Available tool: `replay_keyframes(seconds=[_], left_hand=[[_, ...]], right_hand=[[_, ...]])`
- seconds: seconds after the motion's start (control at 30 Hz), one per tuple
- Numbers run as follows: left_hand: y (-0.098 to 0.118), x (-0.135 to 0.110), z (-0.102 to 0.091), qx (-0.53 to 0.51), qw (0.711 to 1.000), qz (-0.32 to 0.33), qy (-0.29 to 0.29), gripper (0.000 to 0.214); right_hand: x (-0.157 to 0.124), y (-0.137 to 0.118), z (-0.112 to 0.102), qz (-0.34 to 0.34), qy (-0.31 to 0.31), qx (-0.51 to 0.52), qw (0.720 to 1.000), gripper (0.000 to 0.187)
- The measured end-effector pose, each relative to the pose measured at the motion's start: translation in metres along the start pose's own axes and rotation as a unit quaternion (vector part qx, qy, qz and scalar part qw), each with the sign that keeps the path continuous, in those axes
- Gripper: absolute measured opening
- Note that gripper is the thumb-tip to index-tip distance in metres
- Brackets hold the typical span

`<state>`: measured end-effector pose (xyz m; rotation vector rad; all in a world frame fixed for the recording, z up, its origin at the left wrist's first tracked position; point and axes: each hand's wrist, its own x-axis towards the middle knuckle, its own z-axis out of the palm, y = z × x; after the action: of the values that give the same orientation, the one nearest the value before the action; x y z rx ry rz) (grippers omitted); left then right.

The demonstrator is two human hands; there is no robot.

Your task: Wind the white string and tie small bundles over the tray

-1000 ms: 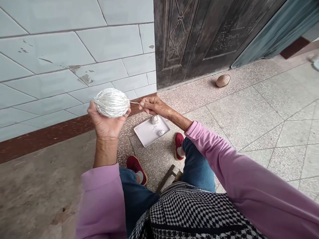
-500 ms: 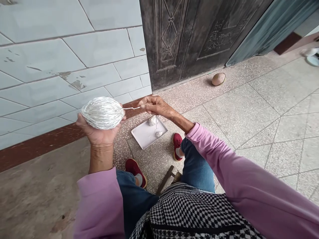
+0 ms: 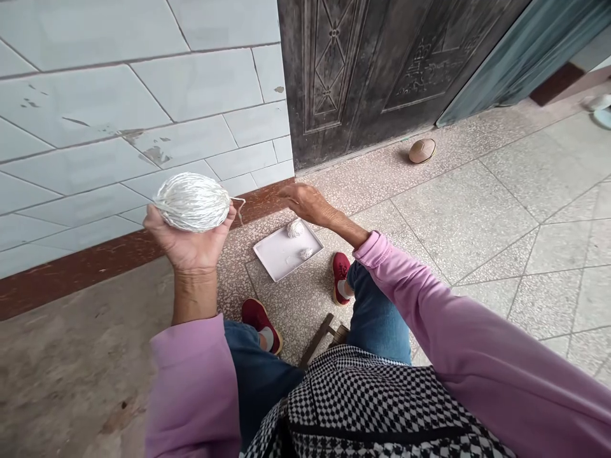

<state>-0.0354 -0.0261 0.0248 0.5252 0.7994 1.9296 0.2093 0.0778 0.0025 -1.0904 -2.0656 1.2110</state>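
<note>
My left hand (image 3: 188,245) is raised and closed around a large ball of white string (image 3: 193,202). A short loose end of the string (image 3: 238,208) hangs from the ball's right side. My right hand (image 3: 305,202) hovers to the right of the ball, fingers stretched out to the left and holding nothing. It is just above a white tray (image 3: 277,257) on the floor. Two small white string balls lie on the tray, one (image 3: 295,228) right under my right hand and one (image 3: 306,253) nearer to me.
I sit low with red shoes (image 3: 260,321) on a speckled tiled floor. A tiled wall (image 3: 119,114) stands at the left and a dark carved door (image 3: 372,70) ahead. A round tan object (image 3: 422,151) lies by the door. A wooden stool leg (image 3: 317,340) shows between my knees.
My right hand has let go of the string end it was pinching and moved down and right over the tray. The string end now dangles from the ball.
</note>
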Motion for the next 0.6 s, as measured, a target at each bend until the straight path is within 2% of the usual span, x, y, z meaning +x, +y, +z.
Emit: replay_keyframes(seconds=[0.03, 0.1, 0.2, 0.3, 0.47, 0.53, 0.6], left_hand=[[0.001, -0.001, 0.0, 0.014, 1.0, -0.005, -0.009, 0.078], [0.003, -0.003, 0.0, 0.039, 0.999, -0.013, -0.024, 0.078], [0.001, -0.005, 0.003, 0.061, 0.998, -0.008, -0.018, 0.083], [-0.003, -0.007, 0.007, 0.065, 0.998, -0.006, -0.005, 0.088], [0.002, -0.007, 0.003, 0.064, 0.998, -0.001, -0.009, 0.076], [0.004, -0.004, -0.002, 0.054, 0.998, 0.009, -0.002, 0.072], [0.005, -0.001, -0.005, 0.038, 0.999, 0.028, 0.017, 0.075]], right_hand=[[0.002, -0.001, 0.005, -0.007, 0.013, 0.028, 1.0, 0.018], [0.004, -0.004, 0.021, -0.011, -0.004, 0.143, 0.99, 0.012], [0.008, -0.013, 0.052, 0.001, -0.055, 0.308, 0.95, 0.031], [0.011, -0.023, 0.075, 0.022, -0.06, 0.396, 0.916, 0.041], [0.011, -0.031, 0.084, 0.039, -0.029, 0.423, 0.905, 0.041], [0.009, -0.03, 0.082, 0.051, -0.026, 0.395, 0.917, 0.03], [0.006, -0.027, 0.078, 0.041, -0.009, 0.333, 0.942, 0.016]])
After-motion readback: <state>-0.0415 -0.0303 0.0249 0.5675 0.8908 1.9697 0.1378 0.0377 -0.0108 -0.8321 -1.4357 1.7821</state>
